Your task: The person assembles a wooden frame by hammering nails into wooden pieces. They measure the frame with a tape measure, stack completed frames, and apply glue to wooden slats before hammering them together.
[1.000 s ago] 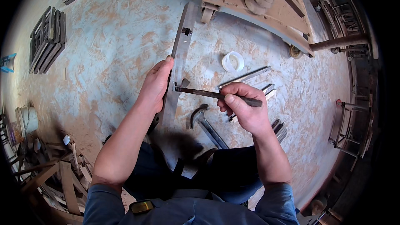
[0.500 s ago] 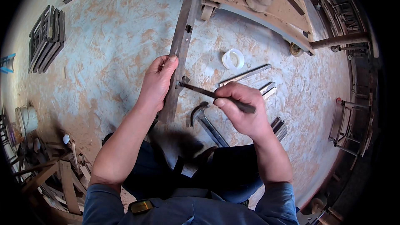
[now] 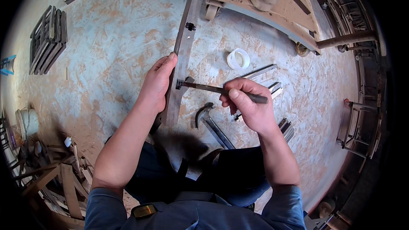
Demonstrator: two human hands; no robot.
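My left hand [image 3: 158,81] is closed around the left edge of a long dark wooden bar [image 3: 182,57], its thumb along that edge. Two dark mortise slots are cut in the bar's upturned face, and a short block juts out beside the lower one. Between the thumb and fingers of my right hand [image 3: 251,104] is a thin dark stick [image 3: 206,87]. Its tip is at the lower slot; whether it goes inside is hard to make out. A claw hammer [image 3: 217,131] lies on the floor below the stick.
A white round tub [image 3: 238,59] stands on the floor near several narrow wood strips [image 3: 262,71]. Ahead is a wheeled wooden cart [image 3: 272,17]. Slatted frames [image 3: 48,40] are stacked at far left, wood scraps [image 3: 70,191] piled at lower left. Racks [image 3: 360,119] line the right.
The bar has rolled so its slotted face shows more fully. My left thumb has shifted from that face to the left edge. My right hand has moved slightly right, its grip changed.
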